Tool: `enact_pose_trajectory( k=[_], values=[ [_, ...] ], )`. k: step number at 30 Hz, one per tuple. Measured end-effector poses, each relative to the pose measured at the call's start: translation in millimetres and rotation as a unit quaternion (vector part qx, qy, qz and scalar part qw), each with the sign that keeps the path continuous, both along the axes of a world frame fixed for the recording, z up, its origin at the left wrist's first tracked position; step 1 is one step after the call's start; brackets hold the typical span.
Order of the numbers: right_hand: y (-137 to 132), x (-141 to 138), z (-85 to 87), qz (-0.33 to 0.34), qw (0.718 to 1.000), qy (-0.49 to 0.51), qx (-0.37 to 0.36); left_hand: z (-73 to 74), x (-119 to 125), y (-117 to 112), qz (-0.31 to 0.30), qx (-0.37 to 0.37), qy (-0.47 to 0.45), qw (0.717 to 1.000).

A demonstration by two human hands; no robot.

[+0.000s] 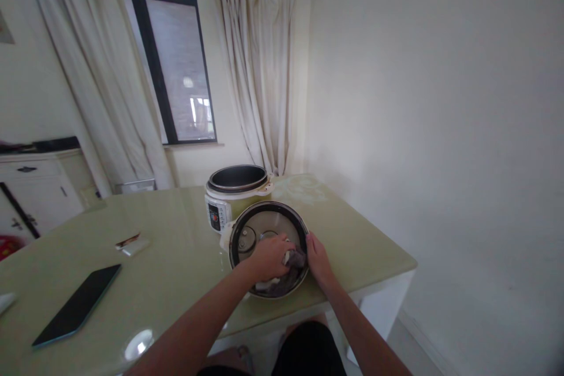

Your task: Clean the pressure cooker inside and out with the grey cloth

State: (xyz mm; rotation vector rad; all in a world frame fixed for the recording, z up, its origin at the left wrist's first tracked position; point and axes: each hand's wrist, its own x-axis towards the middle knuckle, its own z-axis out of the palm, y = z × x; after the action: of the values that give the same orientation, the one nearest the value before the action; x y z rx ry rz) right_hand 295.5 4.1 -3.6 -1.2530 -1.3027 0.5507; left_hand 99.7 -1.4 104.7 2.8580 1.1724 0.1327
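A round pressure cooker lid [277,221] is propped up near the table's front edge, its metal inner side facing me. My left hand [272,255] is closed on a grey-and-white cloth [296,259], pressed against the lower part of that inner face. Around the lid's right rim, my right hand [318,255] is closed, with the fingers partly hidden behind it. Just behind the lid stands the electric pressure cooker [219,215], white with a control panel on its front. Its top is uncovered and a dark inner pot [238,176] shows.
On the left of the pale green table [176,229] lie a dark tablet-like slab [78,305] and a small packet [134,244]. A white wall [440,129] rises to the right of the table. Curtains [259,59] and a window are behind.
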Motion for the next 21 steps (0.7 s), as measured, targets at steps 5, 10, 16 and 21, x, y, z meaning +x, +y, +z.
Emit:
enact_pose_trajectory(
  k=[5,10,16,21],
  values=[
    [1,-6,3.7,0.023,1.000,0.008,0.015,25.5,-31,-2,-0.023,0.001,0.079,0.997],
    [-1,-6,3.5,0.018,1.000,-0.018,0.016,40.8,-41,13,0.104,0.117,0.038,0.987],
    [-3,-2,-0.1,0.028,0.998,-0.058,0.019,20.4,1,16,0.178,0.101,-0.093,0.974],
    [-1,3,-7.4,0.028,0.997,-0.070,0.012,-0.7,27,-1,0.090,0.027,-0.076,0.993]
  ],
)
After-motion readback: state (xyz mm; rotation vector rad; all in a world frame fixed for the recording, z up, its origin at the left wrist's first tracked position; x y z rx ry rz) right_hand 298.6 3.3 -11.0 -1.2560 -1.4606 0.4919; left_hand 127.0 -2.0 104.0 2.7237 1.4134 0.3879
